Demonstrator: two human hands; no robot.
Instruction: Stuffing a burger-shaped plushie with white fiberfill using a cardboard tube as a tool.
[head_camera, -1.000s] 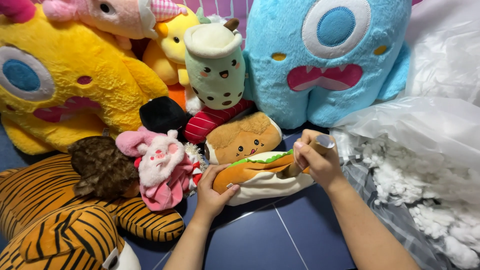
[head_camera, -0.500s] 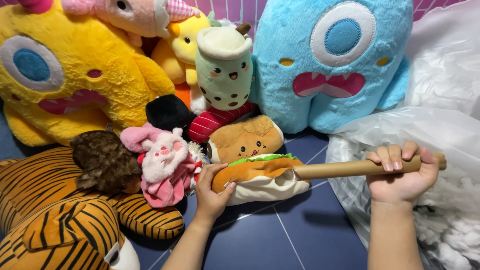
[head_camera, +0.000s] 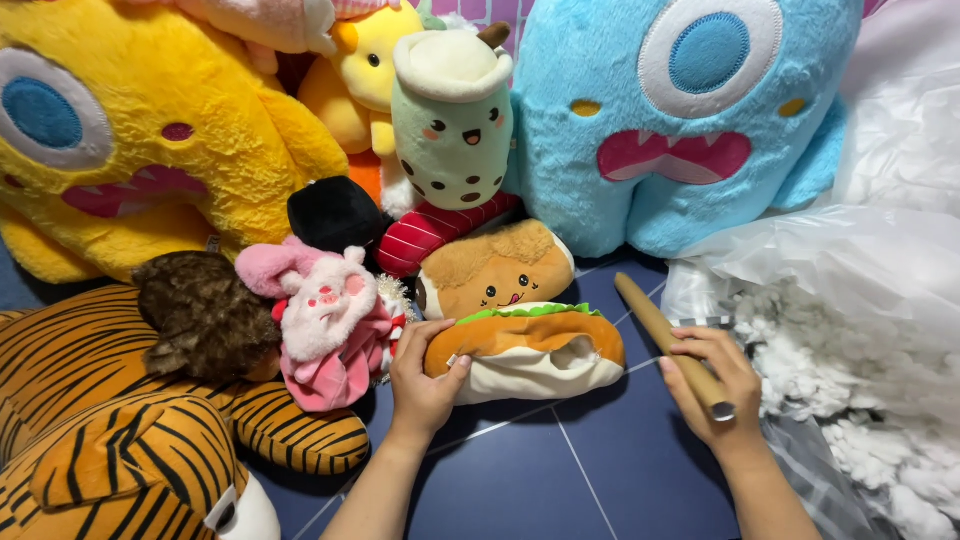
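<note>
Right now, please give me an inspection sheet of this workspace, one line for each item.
Surface: dark blue tiled floor, pale joints.
Job's things: sandwich-shaped plush lying flat, an open hole in its side; brown stick beside it, outside the hole.
Clutter: yellow monster plush, blue monster plush, tiger plush, pink pig plush, green cup plush.
Grip: left hand holds the sandwich's end; right hand closed around the stick.
Cables: nothing seen.
Surroundings: clear plastic bag of white stuffing on the right.
</note>
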